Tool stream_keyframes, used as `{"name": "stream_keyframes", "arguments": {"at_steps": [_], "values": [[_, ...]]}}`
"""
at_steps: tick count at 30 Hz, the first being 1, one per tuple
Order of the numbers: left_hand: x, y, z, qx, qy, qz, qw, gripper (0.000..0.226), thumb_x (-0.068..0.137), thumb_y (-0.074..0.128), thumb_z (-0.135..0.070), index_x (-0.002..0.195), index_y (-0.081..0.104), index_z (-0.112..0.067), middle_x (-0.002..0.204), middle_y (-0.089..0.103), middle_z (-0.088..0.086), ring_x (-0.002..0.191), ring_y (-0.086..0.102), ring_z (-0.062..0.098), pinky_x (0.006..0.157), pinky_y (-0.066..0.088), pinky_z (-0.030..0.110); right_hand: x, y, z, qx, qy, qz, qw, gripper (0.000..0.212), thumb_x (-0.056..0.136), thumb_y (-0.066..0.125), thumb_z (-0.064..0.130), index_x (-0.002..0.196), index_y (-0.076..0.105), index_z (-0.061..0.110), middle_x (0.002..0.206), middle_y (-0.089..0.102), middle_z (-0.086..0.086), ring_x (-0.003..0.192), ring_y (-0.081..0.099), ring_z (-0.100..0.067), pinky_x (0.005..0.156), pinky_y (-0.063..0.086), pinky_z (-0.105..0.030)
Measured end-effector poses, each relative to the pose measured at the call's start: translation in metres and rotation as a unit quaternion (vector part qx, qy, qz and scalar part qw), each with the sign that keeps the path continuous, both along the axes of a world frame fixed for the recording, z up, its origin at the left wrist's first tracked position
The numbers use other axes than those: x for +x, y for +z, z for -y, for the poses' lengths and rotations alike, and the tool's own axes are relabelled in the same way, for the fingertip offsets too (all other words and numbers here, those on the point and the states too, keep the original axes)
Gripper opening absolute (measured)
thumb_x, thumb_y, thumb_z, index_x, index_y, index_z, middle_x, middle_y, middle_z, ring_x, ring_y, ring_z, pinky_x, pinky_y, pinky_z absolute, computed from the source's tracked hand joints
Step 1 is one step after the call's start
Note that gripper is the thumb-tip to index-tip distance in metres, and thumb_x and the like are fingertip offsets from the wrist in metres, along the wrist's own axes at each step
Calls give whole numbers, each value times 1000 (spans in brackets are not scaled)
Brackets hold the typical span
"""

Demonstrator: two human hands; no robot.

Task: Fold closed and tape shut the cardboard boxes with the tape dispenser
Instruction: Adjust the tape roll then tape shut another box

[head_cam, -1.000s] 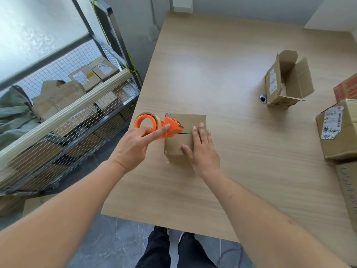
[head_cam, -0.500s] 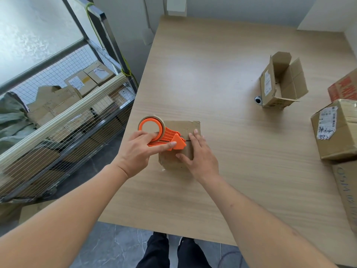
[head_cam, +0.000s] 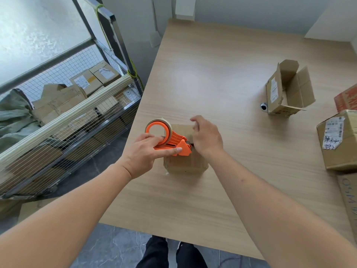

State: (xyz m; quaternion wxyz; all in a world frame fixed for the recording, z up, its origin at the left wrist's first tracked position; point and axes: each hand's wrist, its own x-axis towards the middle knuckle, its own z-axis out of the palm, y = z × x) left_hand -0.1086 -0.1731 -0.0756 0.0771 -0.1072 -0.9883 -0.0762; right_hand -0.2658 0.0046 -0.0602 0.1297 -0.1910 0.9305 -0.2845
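The taping step is under way: the left hand (head_cam: 144, 151) is gripping the orange tape dispenser (head_cam: 170, 141) and pressing its nose onto the folded-shut small cardboard box (head_cam: 185, 161) sitting near the bench (head_cam: 222, 84) front edge. The right hand (head_cam: 206, 137) is hovering loosely curled, holding nothing, over the box top. Next, probably, drawing tape along the seam while steadying the flaps.
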Motion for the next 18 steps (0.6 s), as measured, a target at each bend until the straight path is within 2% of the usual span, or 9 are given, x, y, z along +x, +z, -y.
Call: {"name": "stream_keyframes", "arguments": {"at_steps": [2,4,6,8,10,13,18], "values": [[-1,1,1,3,-3,-3,1000,83,85,67,11,144,54,-46,118,64,12,95,62,33,98,49,46,-9,15,22,-30,78,31,996,48,101,39,3,133,61,31,120,66,-1,115,60,-22,92,51,-38],[-1,2,2,-3,-10,-13,1000,83,83,68,12,142,56,-45,119,64,12,93,61,34,97,49,46,-12,28,42,-28,182,38,982,55,101,43,-4,138,59,34,133,61,-1,123,58,-21,100,51,-40],[-1,1,5,-10,-20,-17,1000,82,83,69,12,141,57,-45,119,65,14,90,61,35,96,49,46,-13,35,57,7,267,33,963,65,96,53,-10,142,57,36,147,53,2,131,53,-23,104,51,-42],[-2,1,7,-9,-26,-13,1000,82,84,67,12,142,56,-45,120,65,14,89,61,35,96,49,46,-15,36,64,41,317,22,947,67,92,62,-9,140,59,37,151,51,4,133,53,-23,104,51,-43],[-2,0,9,-4,-25,-10,1000,82,85,63,13,142,56,-45,121,65,14,89,61,35,97,49,46,-17,33,64,44,316,-12,948,56,93,65,-4,135,65,33,139,63,3,122,62,-20,99,55,-42],[-4,-1,11,-2,-23,-12,1000,86,84,61,15,142,53,-48,122,65,14,90,60,37,97,50,46,-19,30,56,-6,266,-48,963,35,97,61,-1,121,75,21,119,74,-1,107,69,-18,92,57,-39],[-5,-5,15,-1,-42,-19,999,89,83,61,17,144,52,-47,124,63,16,93,59,35,100,46,47,-21,30,53,-25,280,-75,957,21,97,65,5,109,76,19,119,67,2,106,64,-19,87,54,-38]]}}
